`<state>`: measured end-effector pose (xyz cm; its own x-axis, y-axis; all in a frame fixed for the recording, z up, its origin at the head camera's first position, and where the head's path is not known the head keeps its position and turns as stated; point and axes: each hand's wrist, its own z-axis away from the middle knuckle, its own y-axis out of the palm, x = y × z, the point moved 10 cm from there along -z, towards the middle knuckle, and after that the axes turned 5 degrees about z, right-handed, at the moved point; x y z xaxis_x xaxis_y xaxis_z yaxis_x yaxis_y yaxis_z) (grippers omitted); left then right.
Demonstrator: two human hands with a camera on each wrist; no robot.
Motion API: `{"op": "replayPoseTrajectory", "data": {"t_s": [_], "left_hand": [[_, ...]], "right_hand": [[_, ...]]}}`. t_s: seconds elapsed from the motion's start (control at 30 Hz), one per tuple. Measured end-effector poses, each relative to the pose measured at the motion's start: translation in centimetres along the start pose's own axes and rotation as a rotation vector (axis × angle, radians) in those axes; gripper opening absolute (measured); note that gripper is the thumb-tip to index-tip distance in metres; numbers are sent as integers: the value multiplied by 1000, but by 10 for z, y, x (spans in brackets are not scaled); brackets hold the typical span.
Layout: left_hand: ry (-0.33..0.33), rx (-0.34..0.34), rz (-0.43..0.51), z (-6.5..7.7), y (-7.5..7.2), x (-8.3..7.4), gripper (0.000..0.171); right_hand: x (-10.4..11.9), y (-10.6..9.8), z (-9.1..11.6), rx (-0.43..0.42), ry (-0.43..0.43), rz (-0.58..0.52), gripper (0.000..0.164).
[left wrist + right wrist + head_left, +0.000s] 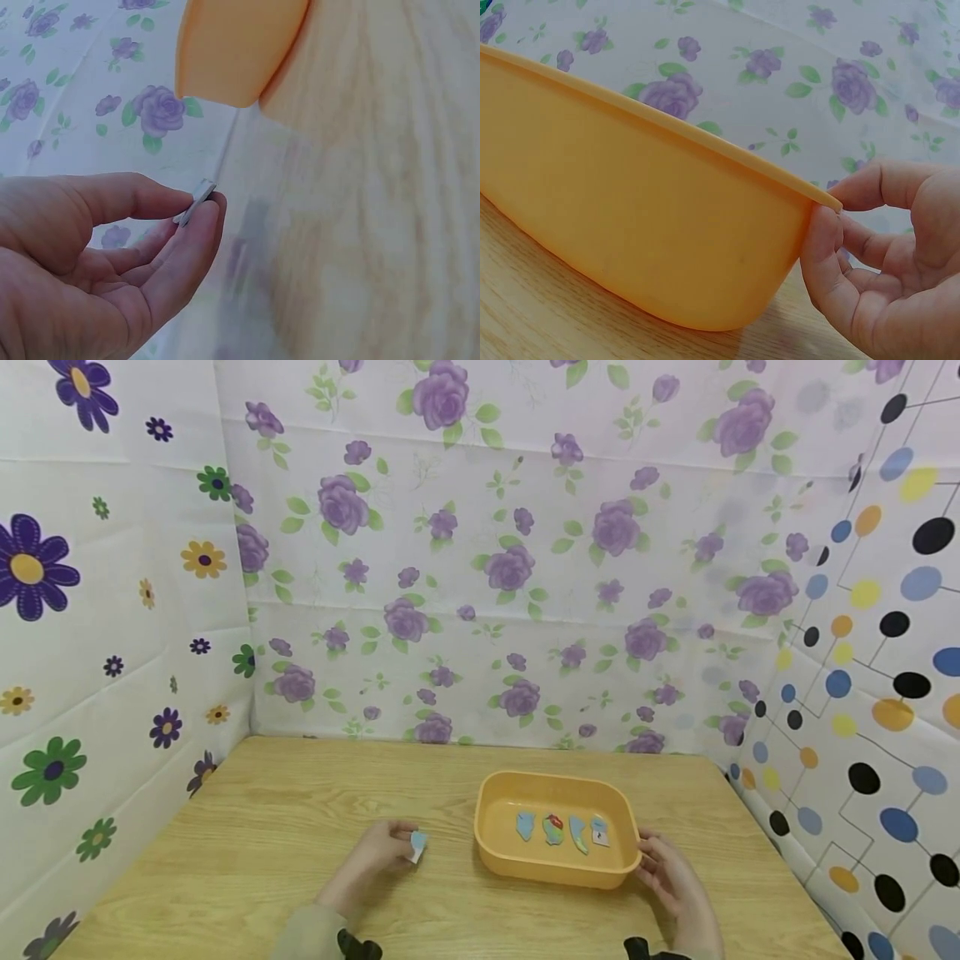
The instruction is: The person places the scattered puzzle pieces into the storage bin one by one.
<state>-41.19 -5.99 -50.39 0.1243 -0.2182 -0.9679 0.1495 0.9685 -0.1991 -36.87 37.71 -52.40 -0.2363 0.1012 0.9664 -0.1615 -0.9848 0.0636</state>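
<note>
Between thumb and fingers my left hand [387, 846] pinches a small flat blue-and-white piece [417, 846], left of the yellow-orange basin [551, 871]. The left wrist view shows that piece [196, 201] edge-on, thin and pale. My right hand [672, 877] is at the basin's right end, thumb and fingers gripping its rim [825, 201]. Inside the basin several small flat pieces lie in a row: a light blue one [525, 827], a green one with red [553, 830], a curved blue-and-green one [577, 834] and a blue-and-white one [600, 832].
The basin stands on a wood-grain table [330, 785]. Flower-printed cloth [480, 568] hangs behind the table's far edge. Another floral cloth [127, 635] borders the left side, and a dotted cloth [862, 693] the right.
</note>
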Motion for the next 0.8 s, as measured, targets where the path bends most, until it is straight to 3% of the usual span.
{"op": "replayPoseTrajectory", "data": {"t_s": [0.17, 0.5, 0.8], "left_hand": [[8, 23, 15, -7, 3, -9, 48], [-32, 14, 92, -27, 6, -13, 51], [2, 60, 109, -46, 31, -50, 51]], "right_hand": [[0, 0, 0, -1, 2, 5, 42], [-2, -1, -2, -15, 6, 16, 43], [-1, -1, -2, -9, -7, 3, 37]]}}
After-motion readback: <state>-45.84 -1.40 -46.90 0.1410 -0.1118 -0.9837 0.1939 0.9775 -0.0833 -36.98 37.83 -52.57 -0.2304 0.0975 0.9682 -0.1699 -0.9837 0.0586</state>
